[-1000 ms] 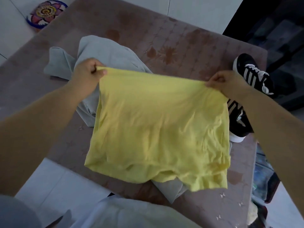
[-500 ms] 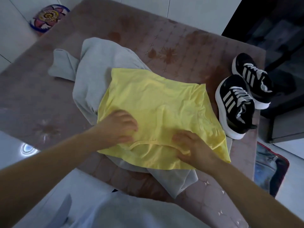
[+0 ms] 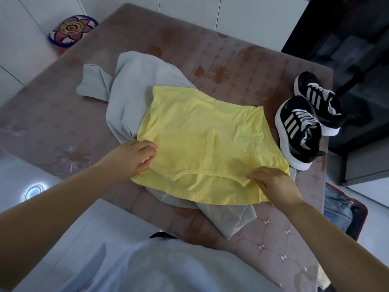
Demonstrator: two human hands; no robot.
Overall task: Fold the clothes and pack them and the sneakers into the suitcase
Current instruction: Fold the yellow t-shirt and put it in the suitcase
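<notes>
A yellow shirt point(image 3: 202, 144) lies spread flat on top of a crumpled grey garment point(image 3: 130, 87) on the mattress. My left hand point(image 3: 134, 158) grips the shirt's near left edge with curled fingers. My right hand point(image 3: 273, 184) pinches a fold at the shirt's near right corner. A pair of black sneakers with white stripes and white soles stands just right of the shirt, one nearer point(image 3: 299, 131) and one farther point(image 3: 317, 102). An open suitcase point(image 3: 357, 218) with a red rim lies on the floor at the mattress's right side, mostly cut off.
The brownish quilted mattress point(image 3: 52, 114) fills most of the view, bare on its left and far parts. A colourful round cushion point(image 3: 72, 30) sits on the floor at the far left. Dark furniture point(image 3: 347, 39) stands at the right.
The yellow shirt, held up by its top corners a second ago, now lies on the grey garment. My hands came down to its near edge and spread apart to its two sides.
</notes>
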